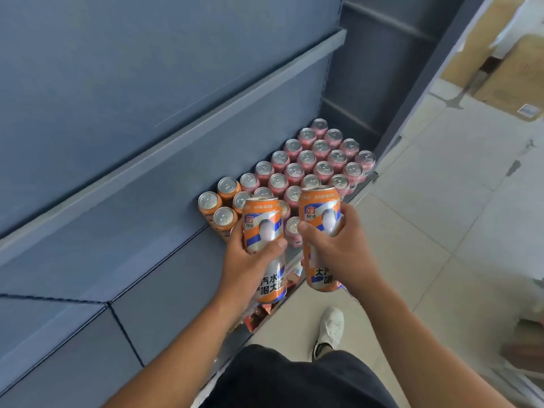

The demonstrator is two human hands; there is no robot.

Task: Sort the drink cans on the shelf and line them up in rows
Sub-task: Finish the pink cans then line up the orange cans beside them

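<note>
Out ahead of the body, side by side but apart: left hand (244, 260) and right hand (346, 248), forearms stretched forward, thumbs turned inward. Clamped in the left, an upright orange can (262, 219); in the right, a second orange can (319, 210), fingers wrapped behind, mid-labels covered. Just beyond the left hand, shelved orange cans (226, 187), partly hidden; beyond the right, pink cans (321, 160) in rows, all within the blue shelf unit (132, 254). Under the hands, blurred packets (259, 313), unreadable. Below the right forearm, a white shoe (331, 328) on tiled floor (441, 216).

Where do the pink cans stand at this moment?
In the head view, the pink cans stand in rows at the right end of the shelf, directly beside the small group of orange cans on their left.
</note>
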